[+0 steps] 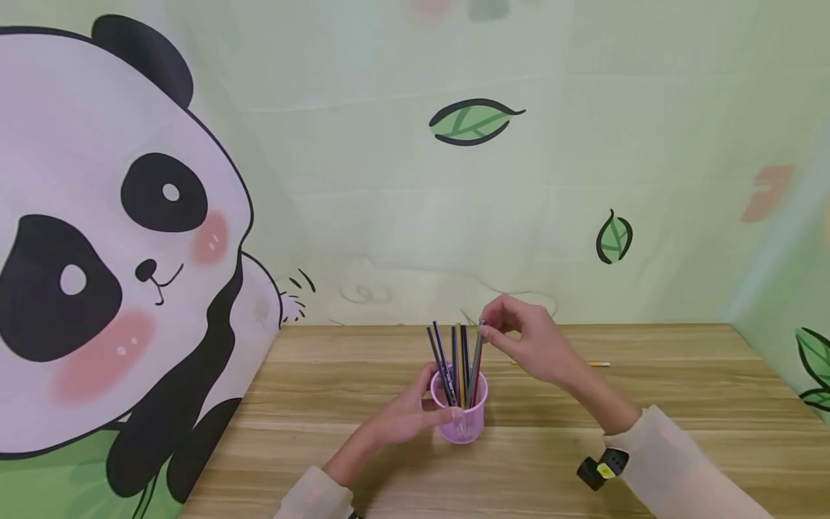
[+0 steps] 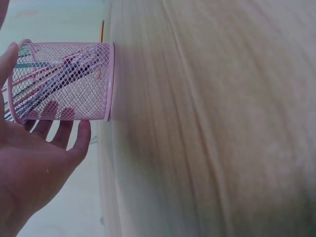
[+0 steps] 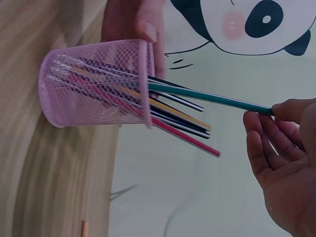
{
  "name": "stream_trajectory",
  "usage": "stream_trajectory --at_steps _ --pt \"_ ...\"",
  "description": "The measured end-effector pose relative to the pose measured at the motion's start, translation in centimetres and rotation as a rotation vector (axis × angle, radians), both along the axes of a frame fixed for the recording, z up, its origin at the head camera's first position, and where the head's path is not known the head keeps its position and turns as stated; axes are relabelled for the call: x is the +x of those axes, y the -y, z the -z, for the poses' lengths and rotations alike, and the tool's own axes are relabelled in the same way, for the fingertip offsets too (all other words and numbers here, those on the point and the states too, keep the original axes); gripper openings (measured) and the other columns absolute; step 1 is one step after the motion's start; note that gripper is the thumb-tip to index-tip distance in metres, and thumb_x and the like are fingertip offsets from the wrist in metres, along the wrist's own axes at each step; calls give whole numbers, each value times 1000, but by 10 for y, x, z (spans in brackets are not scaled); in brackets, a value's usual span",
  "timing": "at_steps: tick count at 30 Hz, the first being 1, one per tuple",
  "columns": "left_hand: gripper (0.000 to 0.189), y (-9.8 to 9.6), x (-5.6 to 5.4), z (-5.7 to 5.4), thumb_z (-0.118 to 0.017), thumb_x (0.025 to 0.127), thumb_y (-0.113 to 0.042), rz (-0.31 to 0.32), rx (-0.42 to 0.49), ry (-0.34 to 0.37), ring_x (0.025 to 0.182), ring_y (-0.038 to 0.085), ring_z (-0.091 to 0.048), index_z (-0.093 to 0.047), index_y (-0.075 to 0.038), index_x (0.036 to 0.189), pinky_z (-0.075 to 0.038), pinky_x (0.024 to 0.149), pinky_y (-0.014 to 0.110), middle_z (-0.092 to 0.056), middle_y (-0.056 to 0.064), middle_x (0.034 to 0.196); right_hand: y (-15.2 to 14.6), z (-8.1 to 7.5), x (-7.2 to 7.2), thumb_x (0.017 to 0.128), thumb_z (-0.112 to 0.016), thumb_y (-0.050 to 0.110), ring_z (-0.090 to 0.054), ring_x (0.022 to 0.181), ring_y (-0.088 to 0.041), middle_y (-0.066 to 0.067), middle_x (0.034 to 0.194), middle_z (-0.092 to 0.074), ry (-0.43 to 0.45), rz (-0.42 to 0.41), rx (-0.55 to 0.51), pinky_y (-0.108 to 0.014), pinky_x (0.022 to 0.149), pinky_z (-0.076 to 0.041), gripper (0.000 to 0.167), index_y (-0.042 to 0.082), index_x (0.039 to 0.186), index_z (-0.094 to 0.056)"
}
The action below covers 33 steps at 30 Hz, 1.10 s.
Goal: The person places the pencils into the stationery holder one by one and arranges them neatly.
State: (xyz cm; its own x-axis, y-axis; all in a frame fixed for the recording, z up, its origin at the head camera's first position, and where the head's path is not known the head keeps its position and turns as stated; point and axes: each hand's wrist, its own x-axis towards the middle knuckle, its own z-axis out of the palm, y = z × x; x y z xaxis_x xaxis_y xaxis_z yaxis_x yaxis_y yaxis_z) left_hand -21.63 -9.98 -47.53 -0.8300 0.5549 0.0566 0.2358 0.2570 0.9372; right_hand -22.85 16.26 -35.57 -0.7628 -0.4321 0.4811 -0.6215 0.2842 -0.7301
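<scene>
A pink mesh pencil cup [image 1: 463, 430] stands upright on the wooden table with several pencils leaning in it. My left hand [image 1: 405, 412] holds the cup from its left side, thumb across the front near the rim; in the left wrist view the fingers [image 2: 81, 143] curve round the mesh. Thumb and fingertips of my right hand [image 1: 534, 342] pinch the top end of a green pencil [image 3: 212, 99], whose lower part is inside the cup. A red pencil [image 3: 187, 138] and a yellow one [image 3: 182, 113] stick out beside it, among dark ones.
A yellow pencil [image 1: 598, 364] lies on the wooden table [image 1: 681, 404] behind my right forearm, near the back edge. Behind the table rises a pale green backdrop [image 1: 363, 216] printed with a panda and leaves.
</scene>
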Motion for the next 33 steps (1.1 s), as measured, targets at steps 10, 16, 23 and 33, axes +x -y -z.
stream_trajectory --at_steps 10,16,23,33 --pt "73 0 1 -1 -77 98 -30 10 17 -2 136 29 -56 -35 -19 157 -46 115 47 -52 9 151 5 26 -4 103 -70 8 -70 86 -20 -6 96 -73 102 32 31 -36 80 -63 7 6 110 -67" --pt "75 0 0 -1 -77 98 -31 5 7 -3 136 27 -55 -34 -20 158 -45 115 47 -52 8 152 7 30 -5 102 -71 7 -70 86 -20 -7 96 -72 111 58 18 -35 79 -63 9 4 110 -67" --pt "75 1 0 -1 -77 98 -31 4 2 -4 137 28 -55 -34 -20 158 -45 115 48 -52 9 152 9 36 -7 99 -74 6 -68 90 -18 0 97 -72 90 114 80 -38 83 -62 15 5 113 -68" --pt "76 0 -1 0 -77 97 -35 -8 -22 -29 140 27 -53 -34 -21 158 -44 117 49 -51 7 154 1 39 -14 101 -73 6 -69 91 -17 -1 98 -74 30 158 113 -37 82 -62 22 3 122 -69"
